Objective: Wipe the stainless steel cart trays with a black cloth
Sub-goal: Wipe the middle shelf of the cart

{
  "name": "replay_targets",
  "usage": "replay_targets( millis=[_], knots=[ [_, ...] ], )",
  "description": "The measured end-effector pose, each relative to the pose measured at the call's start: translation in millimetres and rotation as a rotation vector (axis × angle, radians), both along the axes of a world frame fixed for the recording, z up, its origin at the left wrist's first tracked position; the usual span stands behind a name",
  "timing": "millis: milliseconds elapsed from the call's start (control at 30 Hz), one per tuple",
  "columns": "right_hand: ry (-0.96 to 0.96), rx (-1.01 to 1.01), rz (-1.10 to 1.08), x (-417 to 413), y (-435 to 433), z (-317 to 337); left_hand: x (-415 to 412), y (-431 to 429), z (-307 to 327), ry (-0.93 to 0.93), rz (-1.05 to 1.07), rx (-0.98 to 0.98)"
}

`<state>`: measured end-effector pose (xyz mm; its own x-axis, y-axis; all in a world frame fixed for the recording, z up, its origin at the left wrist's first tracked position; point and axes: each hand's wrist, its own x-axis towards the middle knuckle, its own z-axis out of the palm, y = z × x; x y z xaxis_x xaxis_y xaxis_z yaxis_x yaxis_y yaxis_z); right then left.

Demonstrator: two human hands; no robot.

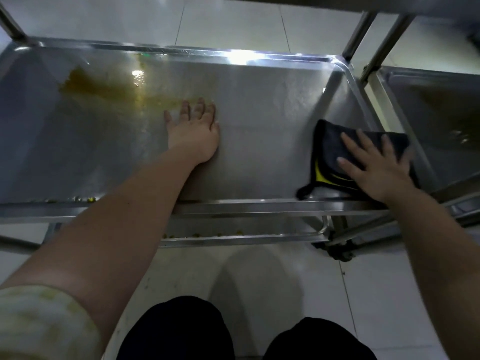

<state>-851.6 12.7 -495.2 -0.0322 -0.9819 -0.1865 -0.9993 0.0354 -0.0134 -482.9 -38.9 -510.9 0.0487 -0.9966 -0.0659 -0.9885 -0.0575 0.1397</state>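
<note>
Black cloth (pixel 335 152) under right hand (pixel 381 170), seemingly flat; left hand (pixel 194 133) well apart.

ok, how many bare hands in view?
2. Left hand flat mid-way along the stainless steel tray; right hand spread on the black yellow-trimmed cloth at the right end.

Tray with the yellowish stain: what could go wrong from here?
1. The yellowish stain lies far left; the black cloth under the right hand sits at the right end, so a sweep may smear it across cleaner steel.
2. The left hand rests beside the stain's edge and could pick up residue.
3. Bits along the tray's near rim may get pushed onto the shelf below.
</note>
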Motion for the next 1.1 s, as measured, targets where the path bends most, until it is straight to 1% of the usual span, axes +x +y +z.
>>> replay_targets(
  millis=[67, 133, 200, 267, 333, 400, 467, 500, 533, 567, 633, 667, 733, 800, 867, 900, 1033, 1100],
  knots=[
    [0.025, 0.007, -0.031, -8, 7, 1, -1, 0, 1, -0.009, -0.004, 0.0],
    [0.014, -0.01, -0.011, 14, 15, -1, -1, 0, 0, -0.012, -0.008, 0.01],
    [-0.015, -0.051, 0.085, 60, 23, -5, 2, -1, -1, -0.012, -0.009, 0.017],
    [-0.044, -0.069, 0.204, 125, 33, -10, 5, -1, 0, 0.005, -0.011, 0.026],
    [-0.05, -0.064, 0.281, 188, 41, -12, 9, -2, 3, 0.06, -0.017, 0.05],
    [-0.064, -0.042, 0.278, 227, 44, -11, 14, -5, 11, 0.214, 0.011, 0.053],
    [-0.097, -0.019, 0.28, 233, 42, -9, 27, -4, 28, 0.578, 0.139, 0.03],
    [-0.143, -0.014, 0.286, 228, 40, -6, 33, -1, 37, 0.733, 0.173, 0.007],
    [-0.197, -0.031, 0.282, 219, 37, -3, 37, 5, 46, 0.768, 0.148, -0.008],
    [-0.241, -0.074, 0.263, 207, 32, 1, 34, 13, 54, 0.7, 0.089, 0.001],
    [-0.308, -0.166, 0.185, 180, 11, 9, 13, 35, 55, 0.491, -0.029, 0.02],
    [-0.351, -0.174, 0.143, 167, -4, 12, -4, 49, 52, 0.386, -0.06, 0.011],
    [-0.427, -0.127, 0.101, 150, -34, 13, -43, 78, 38, 0.209, -0.138, -0.004],
    [-0.497, -0.086, 0.125, 150, -62, 10, -67, 96, 22, 0.102, -0.197, 0.042],
    [-0.536, -0.053, 0.133, 161, -83, 3, -67, 102, 11, 0.051, -0.185, 0.044],
    [-0.5, -0.043, 0.133, 166, -90, -1, -60, 103, 7, 0.036, -0.169, 0.03],
    [-0.18, -0.065, 0.24, 177, -95, -13, 3, 106, -4, 0.004, -0.068, -0.027],
    [-0.115, -0.084, 0.277, 178, -94, -17, 41, 103, -3, -0.025, 0.0, -0.009]
  ],
)
